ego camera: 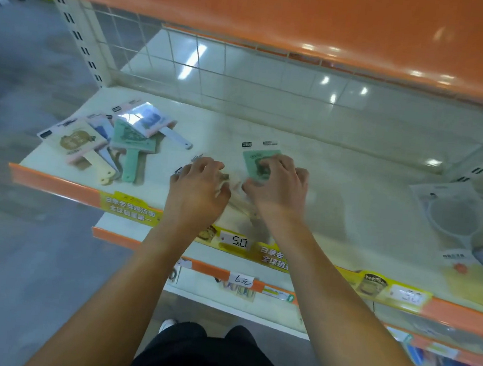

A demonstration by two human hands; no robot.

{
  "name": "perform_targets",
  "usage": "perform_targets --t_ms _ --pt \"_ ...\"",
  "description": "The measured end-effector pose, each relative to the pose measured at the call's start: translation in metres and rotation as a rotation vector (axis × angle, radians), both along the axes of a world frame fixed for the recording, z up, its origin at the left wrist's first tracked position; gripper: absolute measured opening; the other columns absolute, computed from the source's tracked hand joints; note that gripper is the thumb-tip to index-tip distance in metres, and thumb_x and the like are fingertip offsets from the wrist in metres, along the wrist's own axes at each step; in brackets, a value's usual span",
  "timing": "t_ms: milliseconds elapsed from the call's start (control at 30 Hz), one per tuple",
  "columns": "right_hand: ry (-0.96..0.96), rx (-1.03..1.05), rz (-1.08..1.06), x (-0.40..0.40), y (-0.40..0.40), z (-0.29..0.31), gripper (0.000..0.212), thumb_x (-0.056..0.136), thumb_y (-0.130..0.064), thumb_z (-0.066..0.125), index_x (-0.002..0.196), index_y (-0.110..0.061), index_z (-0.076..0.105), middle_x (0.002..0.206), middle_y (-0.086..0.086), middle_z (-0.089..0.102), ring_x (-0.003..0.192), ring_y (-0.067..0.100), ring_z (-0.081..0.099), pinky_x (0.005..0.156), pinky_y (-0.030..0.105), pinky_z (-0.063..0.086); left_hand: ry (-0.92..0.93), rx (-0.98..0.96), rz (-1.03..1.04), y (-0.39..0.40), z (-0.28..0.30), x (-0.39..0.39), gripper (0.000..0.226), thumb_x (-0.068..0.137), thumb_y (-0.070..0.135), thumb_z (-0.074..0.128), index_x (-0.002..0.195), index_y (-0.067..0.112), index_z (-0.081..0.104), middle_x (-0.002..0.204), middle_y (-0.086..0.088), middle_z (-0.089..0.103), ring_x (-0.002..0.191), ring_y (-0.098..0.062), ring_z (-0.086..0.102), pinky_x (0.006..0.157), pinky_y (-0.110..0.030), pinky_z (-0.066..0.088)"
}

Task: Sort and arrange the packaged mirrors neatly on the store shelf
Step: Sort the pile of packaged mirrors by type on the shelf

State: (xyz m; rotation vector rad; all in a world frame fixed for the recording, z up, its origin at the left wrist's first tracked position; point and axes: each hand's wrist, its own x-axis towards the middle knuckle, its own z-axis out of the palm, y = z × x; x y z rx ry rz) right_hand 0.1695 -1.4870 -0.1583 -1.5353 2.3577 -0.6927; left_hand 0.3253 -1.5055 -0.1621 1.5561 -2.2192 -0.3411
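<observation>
Green-faced packaged mirror (pixel 255 162) lying flat on the cream shelf (pixel 337 193), its white header card pointing away from the person. Right hand (pixel 279 183) lies over the near half of this mirror, fingers curled down onto the green face; whether they pinch the package or only press it cannot be told through the blur. Left hand (pixel 199 186), just beside the right and nearly touching it, is curled over a second packaged mirror (pixel 190 162), of which only a blurred header corner shows beyond the fingertips; a pale handle (pixel 243 208) runs back between the two wrists toward the shelf's front edge. The grasp of this hand is likewise uncertain.

Well to the left of both hands lies a loose pile of packaged mirrors (pixel 110 142) in beige, green, pink and blue, overlapping at different angles, handles mostly pointing toward the shelf front. Far to the right of the hands, at the shelf's end, lie clear packages holding round items (pixel 456 223). Below the wrists, the orange shelf lip carries yellow price strips (pixel 234 241), one reading 5.0
</observation>
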Motion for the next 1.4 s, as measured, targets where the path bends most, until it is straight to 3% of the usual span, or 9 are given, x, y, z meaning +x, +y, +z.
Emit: perform_targets --t_ms 200,400,733,1067,1400 --pt "0.01 -0.006 0.166 0.052 -0.023 0.0 0.052 0.078 -0.05 0.066 0.124 -0.025 0.059 0.132 -0.009 0.047 0.116 0.027 0.035 0.099 0.032 0.037 -0.035 -0.035 0.129 0.003 0.003 0.055 0.044 0.086 0.037 0.047 0.119 0.012 0.058 0.123 -0.009 0.057 0.103 -0.034 0.059 0.081 -0.046 0.048" --pt "0.034 -0.022 0.293 0.115 -0.042 0.001 0.051 0.077 -0.048 0.063 0.122 -0.024 0.06 0.13 -0.007 0.049 0.113 0.028 0.037 0.097 0.036 0.039 -0.056 0.006 0.288 -0.003 0.002 0.115 0.042 0.091 0.034 0.053 0.128 0.015 0.053 0.132 -0.006 0.052 0.116 -0.031 0.052 0.093 -0.046 0.043" --pt "0.086 -0.076 0.347 0.195 -0.077 0.003 0.053 0.08 -0.049 0.062 0.126 -0.023 0.06 0.134 -0.006 0.047 0.114 0.029 0.037 0.098 0.036 0.037 -0.049 0.028 0.36 -0.033 0.005 0.192 0.042 0.093 0.036 0.049 0.131 0.019 0.05 0.136 -0.003 0.048 0.12 -0.028 0.049 0.098 -0.043 0.038" --pt "0.083 -0.118 0.392 0.243 -0.105 -0.01 0.047 0.078 -0.047 0.065 0.119 -0.024 0.063 0.128 -0.007 0.052 0.112 0.029 0.04 0.094 0.036 0.038 -0.014 -0.037 0.424 -0.053 0.0 0.234 0.032 0.088 0.032 0.056 0.117 0.016 0.06 0.125 -0.004 0.058 0.107 -0.032 0.056 0.091 -0.044 0.038" --pt "0.116 -0.086 0.506 0.253 -0.126 -0.024 0.045 0.08 -0.046 0.067 0.12 -0.026 0.062 0.13 -0.001 0.051 0.114 0.029 0.043 0.094 0.039 0.04 -0.008 0.087 0.551 -0.056 -0.005 0.242 0.038 0.092 0.035 0.05 0.128 0.019 0.052 0.136 -0.001 0.049 0.128 -0.031 0.044 0.1 -0.046 0.039"
